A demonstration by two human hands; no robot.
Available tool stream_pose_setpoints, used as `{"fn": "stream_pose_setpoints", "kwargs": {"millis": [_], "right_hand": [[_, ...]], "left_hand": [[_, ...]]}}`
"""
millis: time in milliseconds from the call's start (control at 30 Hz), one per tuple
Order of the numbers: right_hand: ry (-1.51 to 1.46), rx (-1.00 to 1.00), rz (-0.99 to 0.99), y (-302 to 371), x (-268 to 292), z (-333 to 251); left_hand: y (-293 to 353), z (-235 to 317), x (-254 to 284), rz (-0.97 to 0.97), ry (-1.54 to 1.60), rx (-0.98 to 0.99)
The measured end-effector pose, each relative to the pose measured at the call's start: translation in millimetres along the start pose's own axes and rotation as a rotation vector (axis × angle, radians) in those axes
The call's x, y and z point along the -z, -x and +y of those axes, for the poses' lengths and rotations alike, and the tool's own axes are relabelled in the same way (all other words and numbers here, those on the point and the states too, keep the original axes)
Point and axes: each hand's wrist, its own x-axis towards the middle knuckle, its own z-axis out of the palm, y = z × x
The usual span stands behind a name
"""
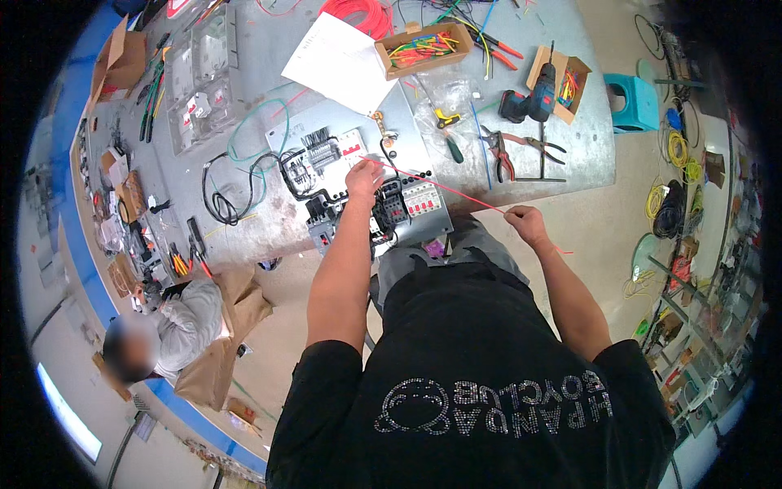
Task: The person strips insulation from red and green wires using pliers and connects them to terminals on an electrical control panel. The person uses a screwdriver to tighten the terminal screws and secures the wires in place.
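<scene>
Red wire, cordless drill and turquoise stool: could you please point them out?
Red wire [464, 195], head view: middle of its straight stretch.
Cordless drill [541, 99], head view: main body.
Turquoise stool [639, 104], head view: plastic surface.

A metal workbench [588, 151], cordless drill [541, 99], pliers [498, 150], red wire coil [371, 16] and circuit breakers [423, 200] show an electrical workshop.

Left hand [364, 178]: one
Right hand [529, 226]: one
Red wire [456, 192] between the hands: one
Metal panel [410, 134] bearing electrical parts [322, 152]: one
Bundled red coil [364, 15]: one
White sheet [334, 65]: one
Open boxes [432, 63] of coloured pieces [423, 49]: two
Cordless drill [542, 95]: one
Teal stool [639, 103]: one
Co-worker [191, 322]: one
</scene>
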Motion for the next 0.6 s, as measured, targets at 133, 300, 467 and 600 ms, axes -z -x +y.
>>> {"fn": "stream_pose_setpoints", "kwargs": {"millis": [133, 300, 467, 600], "right_hand": [[0.002, 0.021, -0.019, -7, 2, 4], [0.013, 0.012, -0.017, -17, 1, 2], [0.045, 0.054, 0.011, -20, -1, 9], [0.063, 0.003, -0.03, -20, 0, 2]], "left_hand": [[-1, 1, -8, 0.024, 0.062, 0.011], [-9, 4, -11, 0.03, 0.088, 0.034], [-13, -9, -11, -0.042, 0.167, 0.091], [-13, -17, -10, -0.063, 0.21, 0.127]]}}
